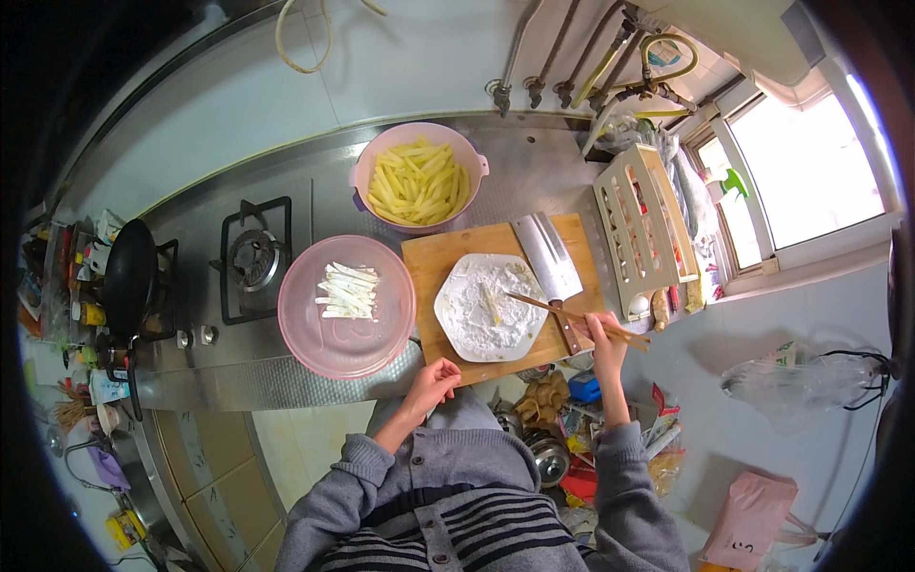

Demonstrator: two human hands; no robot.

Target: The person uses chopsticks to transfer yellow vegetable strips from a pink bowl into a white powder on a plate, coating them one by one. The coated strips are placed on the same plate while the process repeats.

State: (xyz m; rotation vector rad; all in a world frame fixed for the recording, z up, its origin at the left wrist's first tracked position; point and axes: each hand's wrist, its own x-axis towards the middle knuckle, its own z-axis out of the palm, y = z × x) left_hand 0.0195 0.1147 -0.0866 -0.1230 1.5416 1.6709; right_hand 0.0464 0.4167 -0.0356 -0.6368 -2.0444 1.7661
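Note:
My right hand [607, 343] grips a pair of wooden chopsticks [565, 312], whose tips reach over a white hexagonal plate [447, 332] of white powder. A potato strip [492, 306] lies in the powder near the tips. My left hand [434, 386] rests by the near edge of the wooden cutting board [422, 268], fingers curled, nothing seen in it. On the board, right of the plate, lies a cleaver [549, 257]. Powder-coated strips [349, 292] lie in a pink translucent plastic dish [343, 359] at the left. Behind stands a pink basin [365, 154] of yellow potato strips [417, 182].
A gas burner [251, 261] and a black wok [130, 279] are at the left. To the right of the board stands a beige slotted rack [625, 236] beside an egg [638, 305]. Pipes run down the back wall. Bags and a pot lid [550, 461] are below the counter.

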